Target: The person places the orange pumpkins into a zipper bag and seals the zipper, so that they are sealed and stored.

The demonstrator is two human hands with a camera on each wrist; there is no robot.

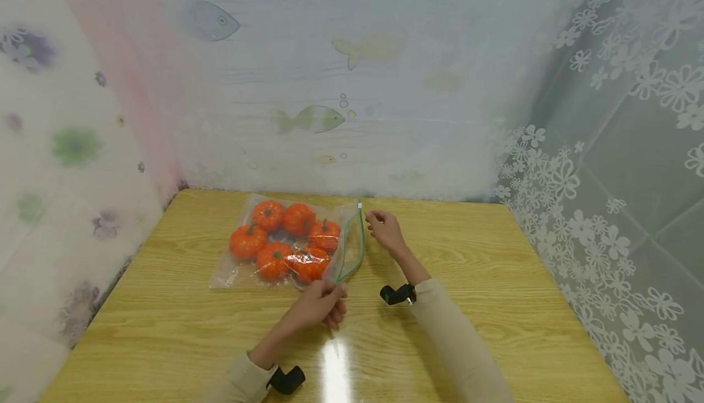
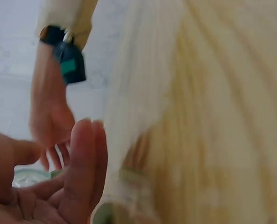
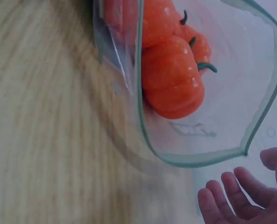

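Observation:
A clear zip bag [image 1: 231, 277] with a green-edged mouth lies on the table, holding several small orange pumpkins [image 1: 273, 260] with green stems. Its mouth gapes to the right, and pumpkins [image 3: 173, 79] show through it in the right wrist view. My left hand [image 1: 319, 305] is at the mouth's near corner, its fingers loosely bent and thumb apart from them in the left wrist view. Beside the far corner, with its white zip slider [image 1: 360, 205], is my right hand [image 1: 387, 232]. In the right wrist view its relaxed fingers [image 3: 241, 193] are spread just off the bag's corner.
The wooden table [image 1: 467, 342] reaches back to a curtain [image 1: 418, 122] printed with fish. Patterned sheets hang at the left and right sides. A black wrist camera [image 1: 397, 295] sits on the right wrist, and another camera [image 1: 287, 380] on the left.

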